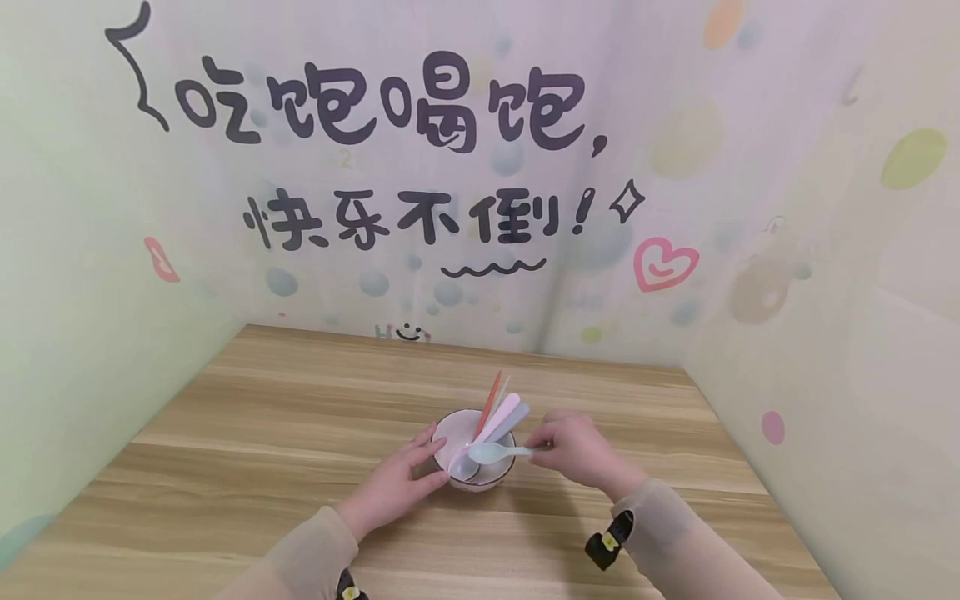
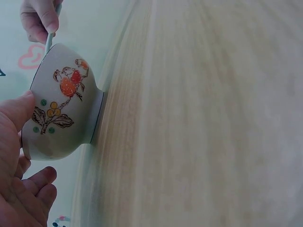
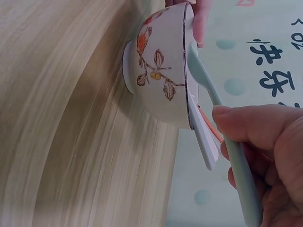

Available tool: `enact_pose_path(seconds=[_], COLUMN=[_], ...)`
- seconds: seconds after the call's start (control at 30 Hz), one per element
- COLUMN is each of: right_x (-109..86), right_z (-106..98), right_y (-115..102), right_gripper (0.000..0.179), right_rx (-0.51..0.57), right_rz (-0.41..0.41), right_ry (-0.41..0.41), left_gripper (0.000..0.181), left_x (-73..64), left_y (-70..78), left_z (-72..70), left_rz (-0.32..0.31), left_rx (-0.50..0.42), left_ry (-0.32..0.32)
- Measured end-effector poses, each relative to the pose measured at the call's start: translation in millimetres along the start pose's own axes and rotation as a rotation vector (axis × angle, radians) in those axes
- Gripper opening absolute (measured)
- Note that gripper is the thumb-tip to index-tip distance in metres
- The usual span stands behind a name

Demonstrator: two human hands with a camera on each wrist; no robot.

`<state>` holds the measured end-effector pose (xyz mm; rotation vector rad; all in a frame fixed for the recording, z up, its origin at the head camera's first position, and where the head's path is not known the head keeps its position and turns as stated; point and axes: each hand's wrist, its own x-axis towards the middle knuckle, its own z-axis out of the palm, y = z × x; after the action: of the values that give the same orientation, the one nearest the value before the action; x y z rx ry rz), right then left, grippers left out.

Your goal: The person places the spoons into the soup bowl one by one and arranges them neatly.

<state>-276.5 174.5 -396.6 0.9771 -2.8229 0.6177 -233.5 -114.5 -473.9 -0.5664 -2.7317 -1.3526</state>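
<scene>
A white bowl (image 1: 474,483) with a dark rim and painted orange birds and leaves stands upright on the table. My left hand (image 1: 397,482) holds its left side, the thumb at the near rim and other fingers farther round; the lower fingers are off the bowl in the left wrist view. In my right hand (image 1: 573,450) is a pale mint spoon (image 3: 203,75), pinched along its handle. The spoon's head lies over the bowl's opening in the head view. Inside the bowl lean a lilac spoon (image 1: 501,417), a grey-blue handle (image 1: 513,422) and a red handle (image 1: 489,403).
The wood-grain table (image 1: 300,400) reaches back to a wall (image 1: 420,292) with dark lettering and coloured dots. Side walls close it in on the left and right. A thin pale handle also sticks up beside the red one.
</scene>
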Motion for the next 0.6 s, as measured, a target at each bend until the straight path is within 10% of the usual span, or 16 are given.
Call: enact_pose_path(seconds=[0.6], right_x=[14.0], right_z=[7], right_y=[-9], right_gripper=[0.008], right_rx=[-0.162], right_rz=[-0.133], right_ry=[-0.015], left_gripper=[0.058], left_x=[0.3], left_y=[-0.4], left_z=[0.0], left_rz=[-0.006], left_rx=[0.006], left_ry=[0.003])
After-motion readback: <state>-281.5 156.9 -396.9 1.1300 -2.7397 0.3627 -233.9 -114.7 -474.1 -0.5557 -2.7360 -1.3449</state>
